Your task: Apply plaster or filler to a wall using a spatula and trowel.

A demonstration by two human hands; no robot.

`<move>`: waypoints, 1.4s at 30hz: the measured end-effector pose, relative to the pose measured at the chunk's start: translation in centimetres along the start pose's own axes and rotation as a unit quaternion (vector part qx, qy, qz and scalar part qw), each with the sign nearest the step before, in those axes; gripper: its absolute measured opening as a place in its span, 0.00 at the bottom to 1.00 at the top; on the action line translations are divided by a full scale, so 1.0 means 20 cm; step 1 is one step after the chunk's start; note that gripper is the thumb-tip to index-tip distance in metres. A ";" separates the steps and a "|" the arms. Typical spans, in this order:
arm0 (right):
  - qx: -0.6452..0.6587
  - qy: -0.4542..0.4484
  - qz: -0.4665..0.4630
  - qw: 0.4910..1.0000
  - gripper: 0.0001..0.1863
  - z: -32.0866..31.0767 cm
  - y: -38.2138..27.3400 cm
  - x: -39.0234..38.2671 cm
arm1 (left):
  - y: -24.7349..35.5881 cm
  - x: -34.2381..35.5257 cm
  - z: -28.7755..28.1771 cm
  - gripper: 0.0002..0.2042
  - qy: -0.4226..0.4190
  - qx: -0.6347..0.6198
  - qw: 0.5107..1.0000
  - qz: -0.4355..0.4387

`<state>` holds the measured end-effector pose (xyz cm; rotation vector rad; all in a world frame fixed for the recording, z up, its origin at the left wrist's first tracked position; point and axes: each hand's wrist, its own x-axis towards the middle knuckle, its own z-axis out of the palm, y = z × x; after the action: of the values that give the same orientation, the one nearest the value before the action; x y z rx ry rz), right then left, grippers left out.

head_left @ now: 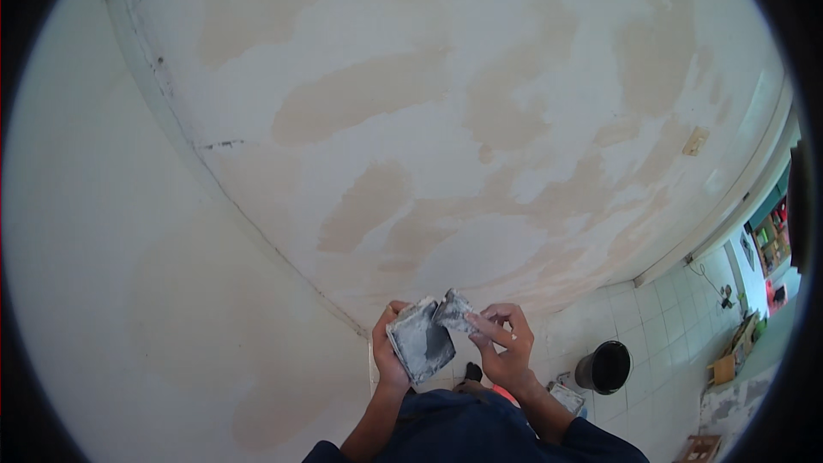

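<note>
My left hand [388, 358] is wrapped around the side of a small square tray [399, 353], smeared with white and grey filler. The tray is tilted so its inside faces up toward me. In my right hand [507, 350] is a small putty-caked scraper [453, 309], pinched between thumb and fingers. Its blade is at the tray's upper right edge, and I cannot tell whether they touch. Both hands are in front of my body, close to the wall [514, 249], which carries many beige filler patches.
A second wall [171, 291] meets the patched one at a cracked corner on the left. On the tiled floor [656, 317] at right stand a black bucket [588, 370] and a whitish flat container [566, 397]. A switch plate [696, 141] sits on the wall; wooden items [724, 369] are farther right.
</note>
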<state>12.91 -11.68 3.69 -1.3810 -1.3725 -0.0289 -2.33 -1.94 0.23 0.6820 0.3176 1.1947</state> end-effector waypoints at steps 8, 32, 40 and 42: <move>0.105 0.131 0.063 0.984 0.07 -0.17 0.27 0.48 | -0.07 -0.09 -0.09 0.15 0.162 -0.062 0.981 -0.088; 0.201 0.192 0.122 0.953 0.07 -0.01 0.49 0.61 | -0.23 -0.07 -0.41 0.19 0.145 -0.058 0.982 -0.106; 0.206 0.247 0.154 0.934 0.08 0.07 0.51 0.46 | -0.21 -0.07 -0.41 0.25 0.182 -0.069 0.971 -0.137; 0.235 0.255 0.190 0.919 0.08 0.04 0.53 0.28 | -0.22 -0.05 -0.43 0.24 0.159 -0.049 0.977 -0.132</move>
<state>21.50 -4.13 0.27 -1.1003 -0.6070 0.1772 -4.34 -1.04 -9.23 0.3481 0.5948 1.0535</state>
